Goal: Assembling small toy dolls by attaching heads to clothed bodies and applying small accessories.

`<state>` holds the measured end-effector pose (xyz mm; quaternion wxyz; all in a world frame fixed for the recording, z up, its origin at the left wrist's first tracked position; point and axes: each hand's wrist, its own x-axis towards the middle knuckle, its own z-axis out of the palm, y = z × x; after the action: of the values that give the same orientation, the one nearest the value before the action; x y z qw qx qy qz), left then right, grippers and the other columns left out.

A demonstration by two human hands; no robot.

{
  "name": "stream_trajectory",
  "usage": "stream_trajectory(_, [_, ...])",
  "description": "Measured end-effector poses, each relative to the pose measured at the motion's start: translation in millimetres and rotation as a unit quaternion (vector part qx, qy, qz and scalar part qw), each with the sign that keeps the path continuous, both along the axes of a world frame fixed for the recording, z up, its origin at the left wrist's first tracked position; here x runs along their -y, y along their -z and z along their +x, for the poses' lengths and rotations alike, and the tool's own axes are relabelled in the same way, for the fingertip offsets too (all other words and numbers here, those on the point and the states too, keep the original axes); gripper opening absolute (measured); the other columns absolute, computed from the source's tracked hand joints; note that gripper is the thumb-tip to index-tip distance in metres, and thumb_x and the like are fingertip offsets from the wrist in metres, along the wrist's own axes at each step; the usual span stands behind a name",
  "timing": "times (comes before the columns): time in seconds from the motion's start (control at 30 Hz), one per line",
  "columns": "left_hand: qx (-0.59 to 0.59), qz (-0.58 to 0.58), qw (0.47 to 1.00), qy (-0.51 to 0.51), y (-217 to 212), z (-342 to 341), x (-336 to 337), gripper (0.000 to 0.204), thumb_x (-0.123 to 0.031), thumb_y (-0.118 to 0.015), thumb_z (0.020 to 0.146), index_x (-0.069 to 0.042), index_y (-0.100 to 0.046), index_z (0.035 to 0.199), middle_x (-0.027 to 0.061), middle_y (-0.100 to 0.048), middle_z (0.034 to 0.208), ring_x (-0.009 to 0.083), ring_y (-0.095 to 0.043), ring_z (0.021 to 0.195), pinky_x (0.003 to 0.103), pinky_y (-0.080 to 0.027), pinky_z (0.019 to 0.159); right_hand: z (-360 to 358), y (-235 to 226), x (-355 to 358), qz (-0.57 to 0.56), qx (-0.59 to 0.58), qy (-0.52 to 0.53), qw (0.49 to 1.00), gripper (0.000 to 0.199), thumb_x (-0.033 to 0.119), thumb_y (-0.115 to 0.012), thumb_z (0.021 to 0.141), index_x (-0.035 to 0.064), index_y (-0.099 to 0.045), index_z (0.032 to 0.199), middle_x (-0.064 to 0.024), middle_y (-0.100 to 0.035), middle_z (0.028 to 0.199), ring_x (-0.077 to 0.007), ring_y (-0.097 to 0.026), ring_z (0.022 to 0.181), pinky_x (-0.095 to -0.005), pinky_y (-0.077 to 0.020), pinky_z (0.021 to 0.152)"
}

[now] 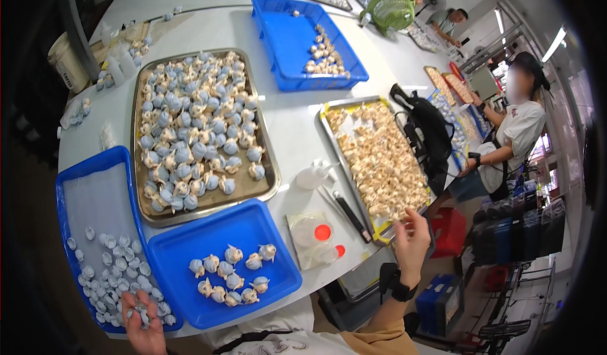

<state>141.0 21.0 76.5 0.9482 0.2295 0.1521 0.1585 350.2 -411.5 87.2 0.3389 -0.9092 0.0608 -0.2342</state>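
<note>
My left hand (144,322) is at the lower left, over a long blue tray (96,171) of small pale grey-blue cup-shaped pieces (114,285). Its fingers curl around several of these cup-shaped pieces. At the near corner of a metal tray (330,130) edged with yellow tape, my right hand (412,241) has thumb and fingers curved and apart, beside heaped beige figure pieces (382,165). Between my hands, a second blue tray (167,254) carries several small beige figures with grey-blue caps (233,254).
A large metal tray (273,175) full of capped figures stands behind the blue trays. Farther back is a blue crate (272,39) with beige pieces. Bottles (311,177), red-capped jars (310,230), a black-handled tool (351,216) and a black bag (430,127) lie nearby. Other people work at right.
</note>
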Motion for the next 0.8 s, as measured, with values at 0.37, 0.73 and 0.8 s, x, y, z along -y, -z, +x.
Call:
stream_trajectory(0.37, [-0.264, -0.046, 0.963, 0.010, -34.6, 44.0, 36.2, 0.012, -0.002, -0.045, 0.092, -0.003, -0.046, 0.103, 0.0119, -0.051, 0.097, 0.0150, -0.048, 0.070, 0.021, -0.042, 0.055, 5.1, 29.3, 40.0, -0.194, -0.070, -0.010, 0.978, 0.024, 0.005, -0.065, 0.073, 0.0021, -0.060, 0.096, -0.0118, -0.058, 0.082, -0.0260, -0.058, 0.074, -0.0347, -0.0464, 0.067])
stream_trajectory(0.73, [-0.078, 0.148, 0.942, 0.289, -38.3, 48.4, 49.3, 0.025, -0.024, -0.056, 0.091, -0.002, -0.048, 0.100, 0.0099, -0.053, 0.088, 0.0113, -0.051, 0.057, 0.019, -0.038, 0.044, -84.1, -29.0, -152.0, 0.324, -0.349, -0.582, 0.660, 0.024, 0.024, -0.058, 0.088, 0.0029, -0.053, 0.099, -0.0068, -0.058, 0.082, -0.0150, -0.054, 0.071, -0.0274, -0.0457, 0.063])
stream_trajectory(0.8, [-0.076, 0.203, 0.922, 0.322, -36.4, 48.3, 48.7, 0.033, -0.031, -0.060, 0.088, -0.002, -0.051, 0.102, 0.0061, -0.055, 0.078, 0.0090, -0.049, 0.053, 0.018, -0.038, 0.045, -94.8, -18.4, -167.7, 0.369, -0.352, -0.558, 0.655, 0.024, 0.023, -0.056, 0.089, 0.0028, -0.050, 0.100, -0.0067, -0.057, 0.080, -0.0132, -0.052, 0.069, -0.0268, -0.0452, 0.062])
